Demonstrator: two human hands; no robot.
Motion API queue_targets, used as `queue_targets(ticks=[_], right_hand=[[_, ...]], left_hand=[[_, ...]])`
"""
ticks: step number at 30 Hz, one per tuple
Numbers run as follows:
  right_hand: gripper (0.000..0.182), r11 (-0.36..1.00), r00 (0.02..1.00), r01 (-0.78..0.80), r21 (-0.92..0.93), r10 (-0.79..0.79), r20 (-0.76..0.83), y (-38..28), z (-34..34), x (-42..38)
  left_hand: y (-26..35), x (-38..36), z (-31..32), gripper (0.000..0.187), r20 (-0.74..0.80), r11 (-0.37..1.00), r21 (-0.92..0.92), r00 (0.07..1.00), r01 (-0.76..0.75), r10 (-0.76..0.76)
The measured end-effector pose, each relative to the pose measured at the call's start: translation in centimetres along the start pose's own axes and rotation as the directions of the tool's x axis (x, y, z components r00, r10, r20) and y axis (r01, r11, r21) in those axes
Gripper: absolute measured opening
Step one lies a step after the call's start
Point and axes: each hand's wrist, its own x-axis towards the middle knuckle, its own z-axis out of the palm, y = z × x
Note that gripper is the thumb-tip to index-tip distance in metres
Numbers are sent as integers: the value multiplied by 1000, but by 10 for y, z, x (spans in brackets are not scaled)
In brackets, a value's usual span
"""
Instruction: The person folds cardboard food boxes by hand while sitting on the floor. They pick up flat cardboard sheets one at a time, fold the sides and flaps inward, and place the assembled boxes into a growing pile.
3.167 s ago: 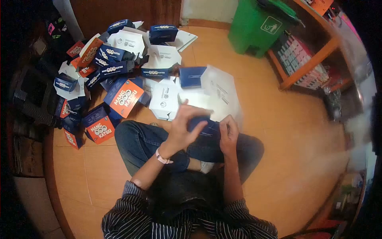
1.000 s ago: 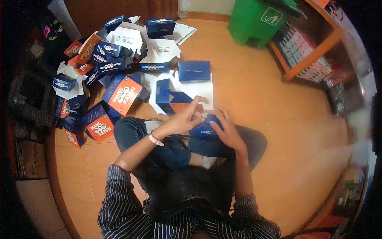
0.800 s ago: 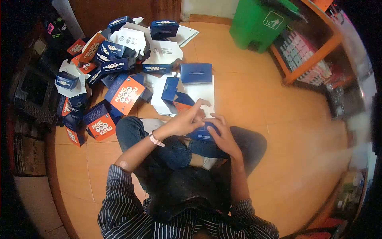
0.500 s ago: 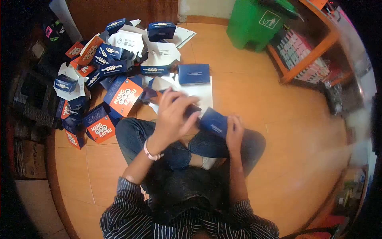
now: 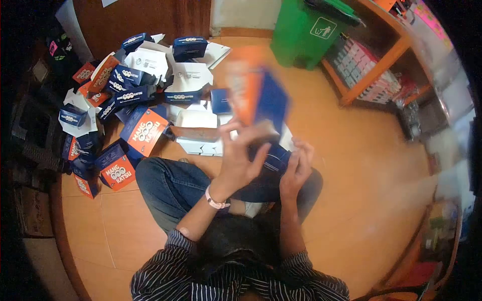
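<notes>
Carton (image 5: 273,98) has just swung up, its orange-and-blue part blurred, so I judge it unclosed; left hand (image 5: 238,163) curls against it, grip unclear to me, while right hand (image 5: 296,173) pinches its low blue edge.

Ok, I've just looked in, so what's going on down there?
A person sitting cross-legged on the floor has one blue-and-orange carton between both hands. The left hand is at its middle, and the right hand grips its near blue end. The carton is open and blurred, so its exact folds are hard to tell. Ahead and to the left lies a jumbled pile of similar cartons.
</notes>
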Motion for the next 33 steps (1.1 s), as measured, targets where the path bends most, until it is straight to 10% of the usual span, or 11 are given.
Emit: queue_targets(ticks=[4,7,8,12,15,18,21,23,24,28,33], right_hand=[[25,992,1000,-10,126,12,-14,-1,-4,1],[26,994,999,35,106,-34,-6,4,-6,4],[28,882,963,-233,410,268,-29,5,-9,6],[38,416,746,-432,800,663,59,25,-17,3],[37,57,753,-408,911,586,300,43,-15,-7],[36,31,644,-501,865,681,349,64,-8,-10],[33,598,751,-404,692,649,-123,63,-2,-12],[30,972,956,-220,78,230,-180,39,-2,-7],[28,985,994,-27,-171,45,101,24,-5,-4],[24,967,827,-256,-12,225,515,23,6,-12],[14,370,701,-713,596,362,614,66,-8,-50]], left_hand=[[-5,23,-13,53,547,990,-135,831,-36,105],[-23,18,-25,62,470,859,-504,863,87,188],[-30,4,-25,68,335,681,-703,940,205,62],[-60,-11,-42,82,-71,943,-2,940,333,-332],[-70,-14,-43,78,93,839,-259,877,479,-471],[-60,-8,-52,69,306,690,-389,793,610,-528],[-52,-14,-65,61,204,964,3,943,267,-262],[-44,-12,-72,50,422,986,138,895,97,-147],[-30,-2,-77,47,594,966,259,787,9,-166],[-16,-18,-75,35,766,968,202,639,-146,-64],[-40,-61,-71,52,627,864,58,655,500,-421]])
